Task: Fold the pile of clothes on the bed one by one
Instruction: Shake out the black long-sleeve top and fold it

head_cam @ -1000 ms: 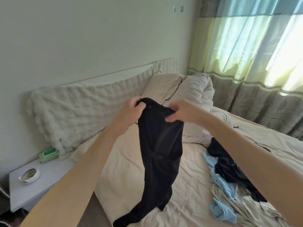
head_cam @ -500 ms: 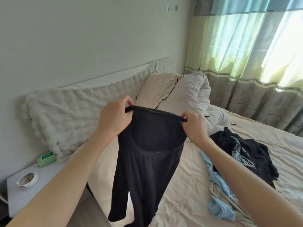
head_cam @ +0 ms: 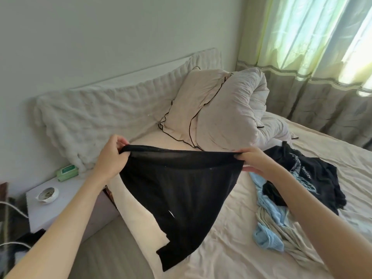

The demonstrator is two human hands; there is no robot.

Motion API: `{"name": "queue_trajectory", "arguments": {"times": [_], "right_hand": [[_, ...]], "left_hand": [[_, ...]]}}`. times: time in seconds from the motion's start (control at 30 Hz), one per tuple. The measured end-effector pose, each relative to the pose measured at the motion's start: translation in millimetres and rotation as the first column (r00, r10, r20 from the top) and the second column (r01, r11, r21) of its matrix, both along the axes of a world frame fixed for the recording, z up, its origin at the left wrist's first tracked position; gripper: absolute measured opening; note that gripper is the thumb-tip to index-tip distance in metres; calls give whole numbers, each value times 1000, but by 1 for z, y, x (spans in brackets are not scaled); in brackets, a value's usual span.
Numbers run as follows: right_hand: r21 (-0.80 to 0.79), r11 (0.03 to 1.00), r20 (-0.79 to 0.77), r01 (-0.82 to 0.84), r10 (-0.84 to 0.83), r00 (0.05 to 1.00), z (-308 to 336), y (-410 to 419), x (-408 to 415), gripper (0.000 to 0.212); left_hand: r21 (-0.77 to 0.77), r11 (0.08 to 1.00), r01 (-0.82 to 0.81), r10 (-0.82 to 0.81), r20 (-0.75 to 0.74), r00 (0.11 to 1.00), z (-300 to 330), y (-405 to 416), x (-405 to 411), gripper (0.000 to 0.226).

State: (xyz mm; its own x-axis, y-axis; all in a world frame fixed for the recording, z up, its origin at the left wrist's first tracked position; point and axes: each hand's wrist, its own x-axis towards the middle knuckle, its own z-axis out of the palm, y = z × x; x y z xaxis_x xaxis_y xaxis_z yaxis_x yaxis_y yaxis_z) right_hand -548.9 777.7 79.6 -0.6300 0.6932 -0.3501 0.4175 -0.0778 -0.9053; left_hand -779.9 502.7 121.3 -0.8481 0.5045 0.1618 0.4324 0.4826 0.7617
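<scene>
White lettering runs down the print on the black shirt (head_cam: 302,178), too small and tilted to read; it may begin with "M". The green packet (head_cam: 67,173) on the nightstand (head_cam: 66,206) carries a pale label whose words cannot be made out.

Two hands hold one black garment (head_cam: 177,198) above the bed (head_cam: 221,248). The left hand (head_cam: 110,158) pinches one end of its waistband, fingers curled over the edge; the right hand (head_cam: 253,160) grips the other end the same way, and the band is stretched taut between them. The rest hangs down and to the left, its lower end reaching the bed's near edge, so whether it has two legs cannot be told.

To the right lies the pile: the black shirt, one light blue piece (head_cam: 267,218) and one pale beige piece (head_cam: 291,244), partly covered by the right forearm and cut off at the bottom. Two pillows (head_cam: 201,109) lean at the head of the bed, against a white fluffy throw (head_cam: 100,113). One small dish (head_cam: 48,195) sits on the nightstand, its contents unclear. Striped curtains (head_cam: 322,57) hang at right.
</scene>
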Motion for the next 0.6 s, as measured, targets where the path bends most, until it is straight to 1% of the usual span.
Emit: {"name": "queue_trajectory", "arguments": {"times": [0.03,0.07,0.1,0.17,0.23,0.27,0.33,0.4,0.47,0.5,0.53,0.57,0.6], "right_hand": [[-103,993,-100,50,-60,993,0,-1,0,20],[-154,985,-175,81,-108,979,2,-2,-1,23],[-165,982,-227,95,-132,965,5,-4,-4,26],[-104,989,-294,105,-131,947,17,-11,-12,30],[28,993,-342,113,-96,935,36,-18,-17,33],[136,982,-358,129,-73,931,49,-22,-17,34],[380,907,-390,184,-24,920,78,-30,-12,37],[580,782,-419,227,48,907,104,-42,-6,36],[758,612,-347,224,87,934,122,-54,0,29],[815,551,-274,178,97,957,126,-61,3,26],[840,535,-186,96,116,976,127,-69,6,24],[829,559,-100,5,140,985,127,-78,10,23],[795,603,-46,-65,166,985,126,-85,13,25]], "left_hand": [[-26,998,57,-55,55,997,-4,-4,3,20],[-51,992,111,-107,86,991,-6,-7,6,23],[-75,985,156,-149,94,984,-5,-10,9,24],[-69,972,224,-221,54,974,2,-13,17,25],[-34,965,258,-260,-65,963,15,-16,25,24],[-24,966,259,-260,-141,955,24,-18,28,22],[13,967,253,-240,-281,929,44,-26,32,21],[73,963,261,-216,-377,901,62,-37,31,23],[131,951,279,-210,-389,897,75,-51,31,22],[146,945,291,-220,-372,902,79,-58,32,22],[147,941,305,-238,-354,904,80,-67,32,22],[139,937,319,-260,-329,908,79,-76,32,22],[135,933,334,-285,-291,913,77,-85,31,21]]}}
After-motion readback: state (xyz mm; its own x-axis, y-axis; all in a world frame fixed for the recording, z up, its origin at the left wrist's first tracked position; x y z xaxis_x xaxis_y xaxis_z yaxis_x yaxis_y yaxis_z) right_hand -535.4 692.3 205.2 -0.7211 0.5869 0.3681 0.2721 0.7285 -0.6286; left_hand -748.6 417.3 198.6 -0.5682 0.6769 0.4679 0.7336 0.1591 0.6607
